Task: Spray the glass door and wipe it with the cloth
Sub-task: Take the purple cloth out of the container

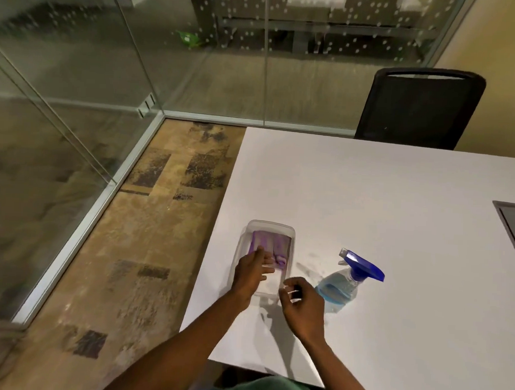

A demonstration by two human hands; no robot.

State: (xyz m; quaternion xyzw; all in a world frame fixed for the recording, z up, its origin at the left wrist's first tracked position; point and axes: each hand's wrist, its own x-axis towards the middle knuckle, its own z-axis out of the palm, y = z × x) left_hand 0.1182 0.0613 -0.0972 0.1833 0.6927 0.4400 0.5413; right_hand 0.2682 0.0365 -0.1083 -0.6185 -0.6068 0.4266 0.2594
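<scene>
Grip: neither of the 2 hands grasps anything.
Left hand (pixel 252 272): fingers spread and reaching into the clear plastic tray (pixel 240 246), tips on or just over the purple cloth (pixel 270 245); I cannot tell whether they touch it.
Right hand (pixel 303 306): loosely curled, empty, at the tray's near right corner.
Cloth: folded, lying in the far half of the tray.
Spray bottle (pixel 345 282): clear, blue liquid, blue trigger head, standing on the white table (pixel 381 199) just right of the tray, beside the right hand.
Glass door (pixel 64 80): left of the table, across a strip of patterned floor (pixel 149 249).
Chair (pixel 420 108): black, at the table's far edge.
</scene>
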